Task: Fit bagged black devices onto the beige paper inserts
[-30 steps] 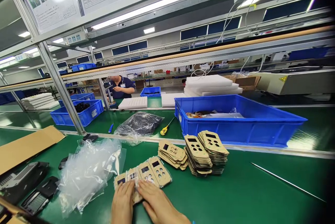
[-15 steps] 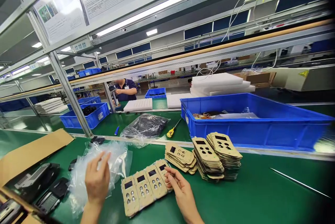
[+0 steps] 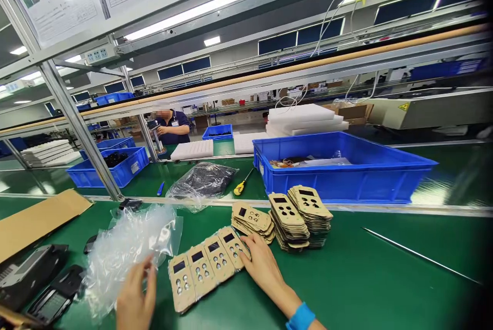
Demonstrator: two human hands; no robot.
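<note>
A row of several tan faceplates (image 3: 214,264), each with a dark window and round holes, lies on the green bench. My right hand (image 3: 262,264) touches the right end of the row, its thumb on the last faceplate and its fingers bent at the edge. The left hand (image 3: 136,294) is blurred by motion, with thumb and fingers apart and nothing seen in them. It is in front of a heap of clear plastic bags (image 3: 129,248). Stacks of similar faceplates stand behind my right hand: a low stack (image 3: 252,221) and two taller stacks (image 3: 287,217).
A large blue bin (image 3: 342,183) stands at the back right. Behind the row are a yellow screwdriver (image 3: 239,187) and a bagged dark item (image 3: 202,180). A thin metal rod (image 3: 419,255) lies right. Dark plastic housings (image 3: 56,294) and cardboard (image 3: 42,222) sit left. A co-worker (image 3: 173,127) is beyond.
My left hand has moved down and nearer to me. The right hand has settled against the end of the faceplate row. The camera view has turned slightly right.
</note>
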